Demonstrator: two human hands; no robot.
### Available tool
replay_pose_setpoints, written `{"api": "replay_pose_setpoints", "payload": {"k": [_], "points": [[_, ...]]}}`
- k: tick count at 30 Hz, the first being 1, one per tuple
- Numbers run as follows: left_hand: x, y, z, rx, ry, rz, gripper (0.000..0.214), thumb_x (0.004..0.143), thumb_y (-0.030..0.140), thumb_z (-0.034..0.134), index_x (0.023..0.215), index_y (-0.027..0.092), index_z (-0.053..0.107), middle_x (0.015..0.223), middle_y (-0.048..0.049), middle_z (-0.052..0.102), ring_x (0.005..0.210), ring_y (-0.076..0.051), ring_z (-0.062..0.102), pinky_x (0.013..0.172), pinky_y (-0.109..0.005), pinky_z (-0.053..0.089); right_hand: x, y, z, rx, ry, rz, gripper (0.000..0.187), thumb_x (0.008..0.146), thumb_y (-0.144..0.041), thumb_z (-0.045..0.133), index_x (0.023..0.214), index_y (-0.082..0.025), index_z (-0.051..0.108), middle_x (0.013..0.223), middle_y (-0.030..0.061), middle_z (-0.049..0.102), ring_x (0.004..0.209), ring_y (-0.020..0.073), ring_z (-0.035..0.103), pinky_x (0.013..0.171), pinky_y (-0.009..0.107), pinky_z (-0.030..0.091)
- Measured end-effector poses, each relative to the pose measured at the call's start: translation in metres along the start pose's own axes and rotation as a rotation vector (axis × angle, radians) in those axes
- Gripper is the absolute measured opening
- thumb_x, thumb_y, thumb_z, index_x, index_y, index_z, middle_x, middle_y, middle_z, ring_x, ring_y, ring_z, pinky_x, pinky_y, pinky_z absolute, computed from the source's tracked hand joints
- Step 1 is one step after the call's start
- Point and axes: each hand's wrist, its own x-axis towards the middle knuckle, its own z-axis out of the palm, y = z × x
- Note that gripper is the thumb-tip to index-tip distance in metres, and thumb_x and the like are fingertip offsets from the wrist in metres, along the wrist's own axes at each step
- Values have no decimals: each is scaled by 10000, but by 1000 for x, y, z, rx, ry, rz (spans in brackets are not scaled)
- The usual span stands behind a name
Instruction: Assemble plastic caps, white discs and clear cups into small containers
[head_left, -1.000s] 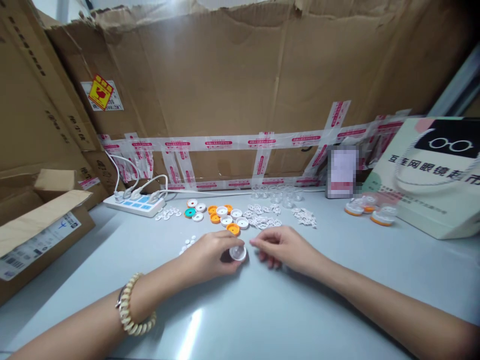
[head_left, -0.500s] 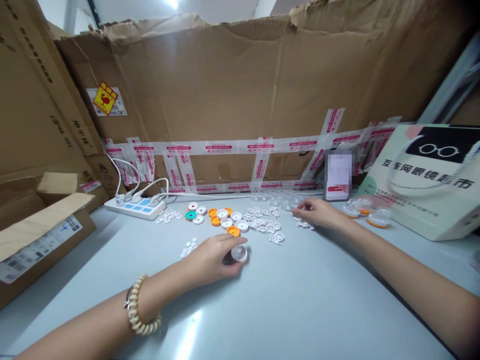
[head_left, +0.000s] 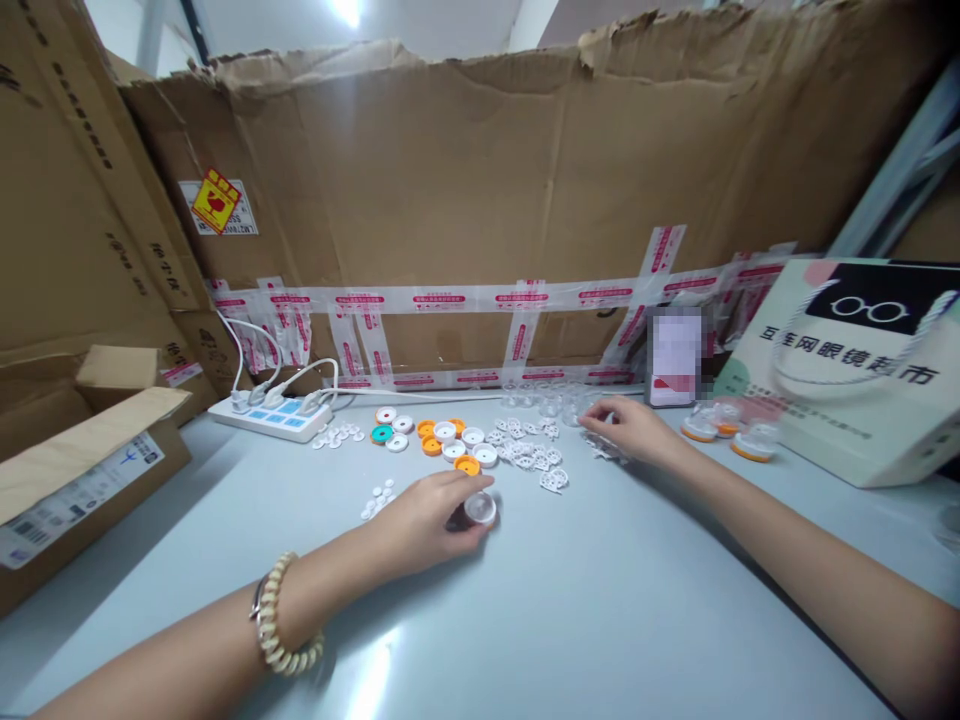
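Partly hidden, round part (head_left: 481,508) clasped by left hand (head_left: 435,514); right hand (head_left: 630,430) overlaps white pieces (head_left: 602,448) (grip: can't tell).

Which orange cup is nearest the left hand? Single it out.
The front orange cup, just beyond the left hand; the other orange cups sit farther back, among white ones.

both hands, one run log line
left hand: holds white-rimmed piece | right hand: by clear domes, white lattice pieces; grip unclear
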Motion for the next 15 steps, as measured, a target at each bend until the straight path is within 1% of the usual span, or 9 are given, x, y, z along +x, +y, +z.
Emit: {"api": "replay_pose_setpoints", "payload": {"k": [2,4,5,7,9,11,15], "points": [[1,0,0,-1,-6,9,443,774,228,542,1205,128,527,1044,-127,636,898,-222,595,795,-353,485,-2,-8,3,-21,16,-111,189,768,-328,557,831,-191,671,871,74,618,817,219,569,727,321,414],[1,0,0,-3,-8,10,439,775,226,542,1202,124,530,1027,-128,639,879,-219,597,782,-351,487,-5,-18,7,-101,-1,-291,200,783,-270,556,944,-227,666,942,75,602,914,233,540,794,349,374],[1,0,0,-2,-7,8,438,777,227,541,1203,125,529,1021,-127,640,871,-218,597,776,-351,488,-7,-23,8,-167,-16,-380,212,797,-229,540,970,-240,662,954,76,599,929,236,531,800,361,354],[1,0,0,0,-12,1,440,777,228,543,1206,133,526,1013,-124,642,854,-215,599,765,-350,491,-9,-32,9,-311,-48,-500,231,821,-148,490,934,-239,671,938,80,603,911,233,530,776,363,322],[0,1,0,1,-21,-8,443,775,228,545,1208,136,525,1018,-124,642,851,-216,600,764,-353,492,-10,-38,7,-410,-84,-538,244,833,-106,458,834,-212,678,894,82,614,879,227,532,743,350,302],[-2,2,0,-2,-22,-12,440,776,233,546,1205,135,527,1034,-126,639,873,-220,599,780,-357,490,-10,-42,5,-448,-121,-544,244,842,-106,449,755,-182,663,841,86,621,853,229,533,726,343,292],[-2,2,-1,-13,-2,-17,434,785,249,543,1203,136,527,1080,-127,629,946,-232,590,832,-371,478,-8,-42,5,-411,-149,-507,223,830,-93,449,729,-161,636,808,90,622,794,213,549,710,320,305]]}}
